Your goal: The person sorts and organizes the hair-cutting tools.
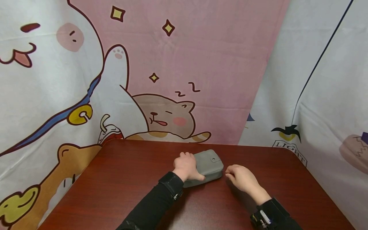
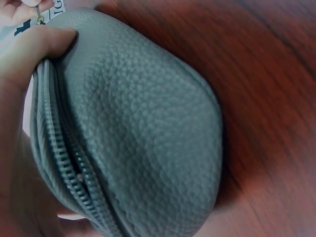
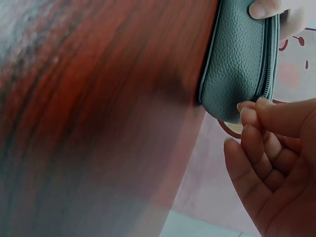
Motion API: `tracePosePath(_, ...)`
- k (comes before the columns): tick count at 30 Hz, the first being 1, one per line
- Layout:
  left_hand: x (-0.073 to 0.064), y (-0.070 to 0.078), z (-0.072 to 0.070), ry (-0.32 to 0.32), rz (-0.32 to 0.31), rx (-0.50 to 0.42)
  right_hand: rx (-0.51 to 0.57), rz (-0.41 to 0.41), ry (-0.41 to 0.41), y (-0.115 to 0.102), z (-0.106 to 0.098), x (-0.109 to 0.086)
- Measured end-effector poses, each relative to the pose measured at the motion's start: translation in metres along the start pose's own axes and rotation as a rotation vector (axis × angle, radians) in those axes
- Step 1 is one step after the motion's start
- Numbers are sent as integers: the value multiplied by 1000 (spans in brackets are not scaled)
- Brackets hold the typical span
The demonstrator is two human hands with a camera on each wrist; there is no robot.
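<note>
A grey-green pebbled leather zip pouch [image 1: 209,163] lies on the table, with a small snap tab on its top. My left hand [image 1: 187,166] grips it from the left, with the thumb [image 2: 57,42] pressed on its near side. Along that side runs the zip [image 2: 64,158], its teeth parted at the left end in the left wrist view. My right hand [image 1: 242,179] is at the pouch's right end, where thumb and forefinger pinch the metal zipper pull [image 2: 38,14]. In the right wrist view those fingertips [image 3: 264,103] cover the pull.
Beneath the pouch is a reddish-brown wooden table [image 1: 123,191], whose far edge lies a little beyond it. A cloth printed with cartoon animals [image 1: 184,64] hangs right behind the table and on both sides.
</note>
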State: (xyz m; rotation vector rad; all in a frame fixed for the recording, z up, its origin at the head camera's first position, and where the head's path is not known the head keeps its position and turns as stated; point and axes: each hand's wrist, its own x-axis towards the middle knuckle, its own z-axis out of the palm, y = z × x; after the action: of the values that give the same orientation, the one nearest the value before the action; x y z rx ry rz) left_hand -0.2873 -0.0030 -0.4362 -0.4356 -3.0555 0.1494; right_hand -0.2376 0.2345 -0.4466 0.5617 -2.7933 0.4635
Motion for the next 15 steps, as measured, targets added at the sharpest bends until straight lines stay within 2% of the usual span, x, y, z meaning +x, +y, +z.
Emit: tracePosePath(15, 1, -1, -2, -22, -2, -13, 49, -33, -6, -9, 2, -2)
